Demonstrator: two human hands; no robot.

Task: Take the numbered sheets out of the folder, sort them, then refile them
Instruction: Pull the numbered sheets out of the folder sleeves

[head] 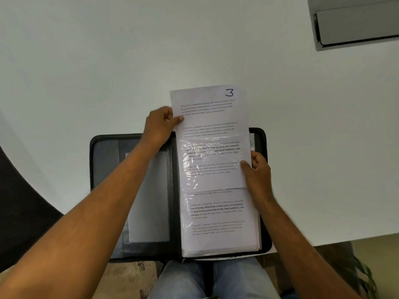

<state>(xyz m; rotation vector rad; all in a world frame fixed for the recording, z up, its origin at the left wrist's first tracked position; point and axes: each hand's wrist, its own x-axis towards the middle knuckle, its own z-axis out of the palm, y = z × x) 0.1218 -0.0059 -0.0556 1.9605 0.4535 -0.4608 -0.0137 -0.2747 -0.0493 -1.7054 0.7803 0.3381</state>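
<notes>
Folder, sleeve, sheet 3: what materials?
Folder: black, probably faux leather, matte with a zip-like edge. Sleeve: clear glossy plastic, wrinkled glare streaks. Sheet: plain matte white paper, printed text, handwritten 3.

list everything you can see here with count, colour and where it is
sheet marked 3: one, white with black print, partway out of the top of a clear sleeve, over the folder's right half
clear sleeves: a stack, number unclear, transparent with printed pages inside, right half of folder
folder: one, black, lying open at the table's near edge
table: one, white, under the folder
grey tray-like object: one, top right corner
trousers: blue, bottom centre
left hand: pinches the sheet's left edge
right hand: holds the sleeve's right edge
</notes>
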